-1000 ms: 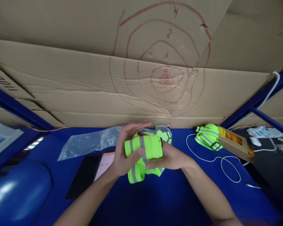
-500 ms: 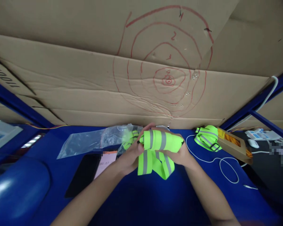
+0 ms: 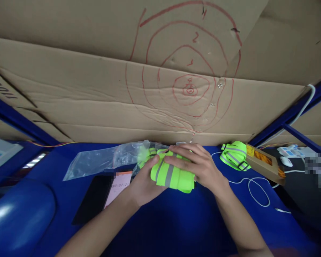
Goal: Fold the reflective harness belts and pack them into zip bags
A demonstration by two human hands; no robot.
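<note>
A neon-yellow reflective strap (image 3: 173, 176) with grey stripes is folded into a thick bundle between my hands, above the front of the blue table. My left hand (image 3: 146, 182) holds it from the left and below, thumb along its left edge. Over its top and right side lie the fingers of my right hand (image 3: 200, 164), bent round the bundle. Just behind my left hand, a clear plastic bag (image 3: 96, 162) lies on the table with more neon material (image 3: 144, 154) at its right end. My palms and the underside of the bundle are hidden.
To the right lies another folded neon reflective strap (image 3: 234, 155) beside a cardboard box (image 3: 267, 166) with orange contents. A white cable (image 3: 256, 192) loops nearby. A phone (image 3: 119, 184) with a lit screen is at left. A cardboard wall (image 3: 96, 89) with red rings stands behind.
The loose hanging ends of the strap are now folded up into the bundle. My right hand has moved from the right end to over its top. The bundle sits slightly lower and further left.
</note>
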